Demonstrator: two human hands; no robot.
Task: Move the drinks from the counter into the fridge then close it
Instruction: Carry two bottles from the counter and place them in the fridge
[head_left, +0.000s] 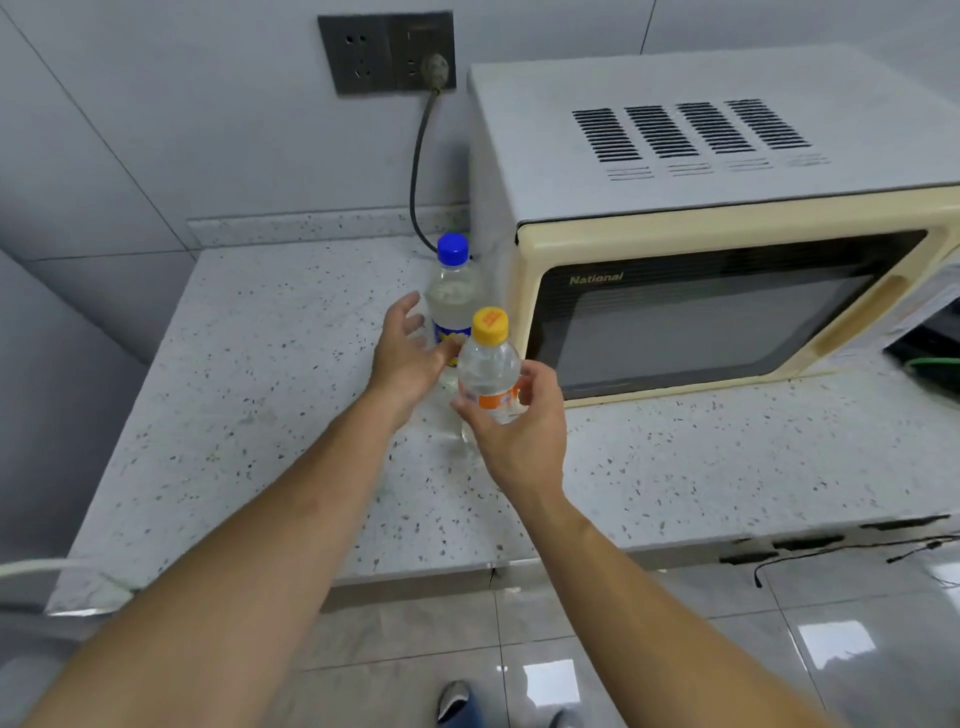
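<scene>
Right hand (511, 426) fingers clamped on yellow-capped bottle (490, 364); left hand (408, 353), fingers apart, beside blue-capped bottle (451, 291) at eleven o'clock.

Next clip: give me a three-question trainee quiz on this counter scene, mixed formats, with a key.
1. True or false: the right hand holds the orange-capped bottle.
2. The blue-capped bottle stands: A) on the microwave B) on the counter C) on the floor.
3. Fill in: the left hand is open, reaching for the ___-capped bottle.

Key: 1 true; 2 B; 3 blue.
</scene>
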